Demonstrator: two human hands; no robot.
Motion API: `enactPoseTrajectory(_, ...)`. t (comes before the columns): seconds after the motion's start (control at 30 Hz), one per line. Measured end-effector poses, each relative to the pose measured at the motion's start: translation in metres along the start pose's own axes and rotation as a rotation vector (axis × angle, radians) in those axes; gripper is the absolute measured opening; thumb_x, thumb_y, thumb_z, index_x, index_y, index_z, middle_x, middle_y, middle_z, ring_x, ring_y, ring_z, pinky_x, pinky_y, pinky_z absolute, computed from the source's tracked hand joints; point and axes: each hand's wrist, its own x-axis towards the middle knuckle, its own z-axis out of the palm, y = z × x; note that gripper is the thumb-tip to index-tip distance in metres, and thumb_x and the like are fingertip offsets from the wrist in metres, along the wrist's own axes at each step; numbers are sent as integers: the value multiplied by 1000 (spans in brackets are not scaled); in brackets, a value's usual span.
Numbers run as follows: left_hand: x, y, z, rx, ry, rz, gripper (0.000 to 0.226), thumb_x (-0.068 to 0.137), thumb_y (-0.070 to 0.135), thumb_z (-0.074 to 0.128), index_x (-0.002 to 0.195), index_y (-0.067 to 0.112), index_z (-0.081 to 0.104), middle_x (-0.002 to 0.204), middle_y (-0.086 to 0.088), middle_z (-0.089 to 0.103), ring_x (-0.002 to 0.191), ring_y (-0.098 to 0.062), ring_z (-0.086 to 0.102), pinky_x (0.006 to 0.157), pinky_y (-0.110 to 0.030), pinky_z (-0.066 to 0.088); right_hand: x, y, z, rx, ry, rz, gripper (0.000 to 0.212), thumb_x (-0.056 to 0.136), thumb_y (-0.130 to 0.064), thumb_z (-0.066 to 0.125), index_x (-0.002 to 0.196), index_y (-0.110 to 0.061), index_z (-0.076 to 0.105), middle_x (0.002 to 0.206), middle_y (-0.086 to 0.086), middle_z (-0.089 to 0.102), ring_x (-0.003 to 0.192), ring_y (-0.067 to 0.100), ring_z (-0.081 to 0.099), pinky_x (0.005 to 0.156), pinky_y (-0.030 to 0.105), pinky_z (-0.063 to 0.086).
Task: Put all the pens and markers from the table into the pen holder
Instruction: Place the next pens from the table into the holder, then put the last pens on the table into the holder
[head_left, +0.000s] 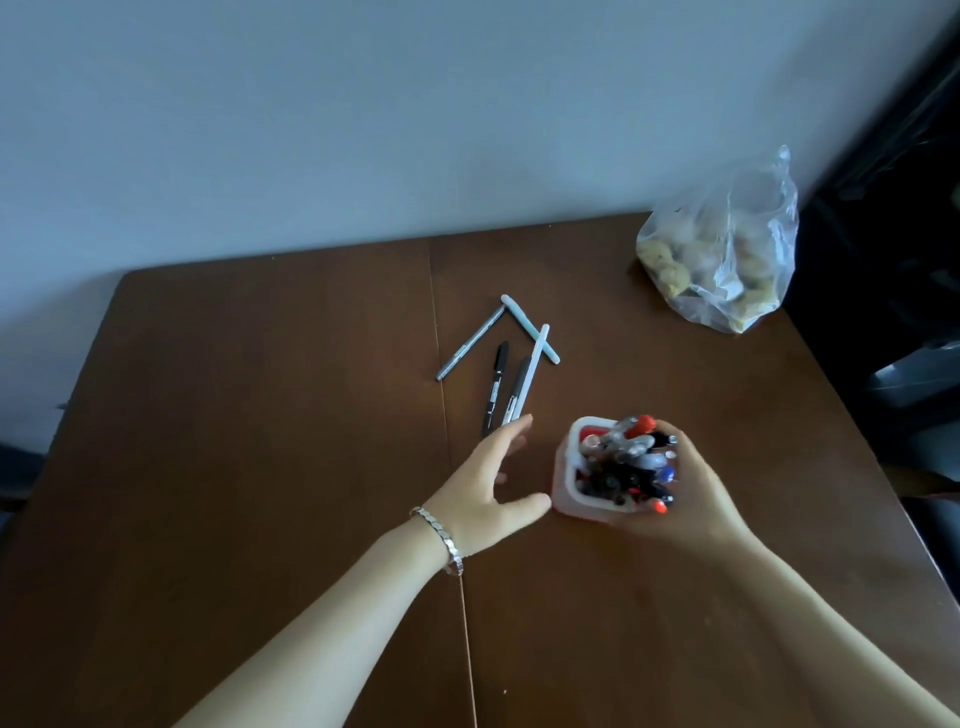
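Left hand (485, 480): fingers spread wide, nothing held, just near of the loose pens (501, 371).
Right hand (680, 493): fingers wrapped around the pen holder (571, 486).
Pen holder: stood on the tabletop (260, 415), near right, filled.

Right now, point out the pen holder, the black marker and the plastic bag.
pen holder (567, 470), head view, on its white left rim.
black marker (494, 388), head view, mid-barrel.
plastic bag (727, 260), head view, middle of the clear film.
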Motion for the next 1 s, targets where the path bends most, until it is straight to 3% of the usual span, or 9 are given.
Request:
enactPoseTrajectory(0.1, 30, -2, -2, 92, 230, -88, 55, 84, 22, 59, 134, 28, 35, 137, 7, 40, 125, -9, 42, 99, -26, 41, 22, 12, -30, 30, 57, 88, 90, 32, -32, 82, 115, -24, 48, 102, -10, 64, 79, -21, 59, 61, -3, 42)
enactPoseTrajectory(0.23, 78, -4, -8, 353, 450, -263, 40, 86, 18, 57, 125, 17, 46, 126, -5, 49, 109, -23, 56, 85, -37, 53, 56, 28, -54, -29, 15, 130, 75, 46, -14, 88, 110, -28, 51, 102, -5, 66, 80, -4, 66, 56, 2, 45)
enactPoseTrajectory(0.3, 102, -5, -10, 414, 443, -357, 41, 87, 24, 57, 126, 16, 45, 127, -6, 48, 109, -25, 56, 82, -40, 54, 65, 29, -58, -2, -9, 116, 70, 47, -17, 87, 105, -34, 50, 99, -10, 65, 83, -6, 65, 57, 1, 44)
enactPoseTrajectory(0.37, 123, -5, -11, 462, 404, -433, 43, 86, 29, 58, 124, 16, 44, 126, -6, 48, 109, -26, 55, 80, -41, 53, 67, 27, -58, 25, -55, 97, 82, 42, -32, 82, 113, -38, 43, 105, -18, 57, 86, -15, 58, 62, 1, 45)
enactPoseTrajectory(0.5, 146, -1, -13, 544, 335, -502, 37, 83, 28, 60, 115, 15, 46, 114, -8, 54, 100, -26, 58, 78, -41, 53, 68, 33, -60, 53, -113, 94, 111, 34, -47, 69, 136, -26, 31, 121, -10, 47, 100, 1, 52, 70, 9, 43)
enactPoseTrajectory(0.67, 149, -3, -4, 625, 246, -575, 33, 83, 23, 57, 110, 11, 43, 112, -11, 55, 98, -29, 58, 74, -37, 48, 66, 38, -59, 56, -78, 43, 85, 51, -5, 87, 121, -26, 43, 118, -1, 57, 91, -13, 60, 66, 1, 45)
enactPoseTrajectory(0.8, 140, -7, -3, 669, 228, -677, 34, 88, 18, 51, 118, 7, 40, 121, -14, 53, 108, -30, 56, 80, -36, 47, 71, 38, -61, -3, -79, 32, 72, 46, -32, 86, 107, -31, 48, 104, -11, 57, 88, -1, 60, 66, 7, 45)
enactPoseTrajectory(0.9, 124, -9, -6, 458, 297, -661, 20, 93, 16, 43, 109, 6, 48, 109, -17, 61, 98, -32, 61, 73, -34, 45, 75, 37, -58, -49, -62, 40, 62, 46, -52, 81, 92, -33, 44, 90, -16, 50, 82, 1, 49, 70, 13, 41)
enactPoseTrajectory(1.0, 105, 14, -2, -45, 611, -418, 15, 94, 20, 44, 87, 11, 54, 83, -12, 66, 79, -30, 65, 66, -33, 48, 75, 38, -57, -58, -64, 34, 73, 39, -68, 79, 94, -34, 45, 93, -15, 52, 86, 0, 50, 74, 20, 44)
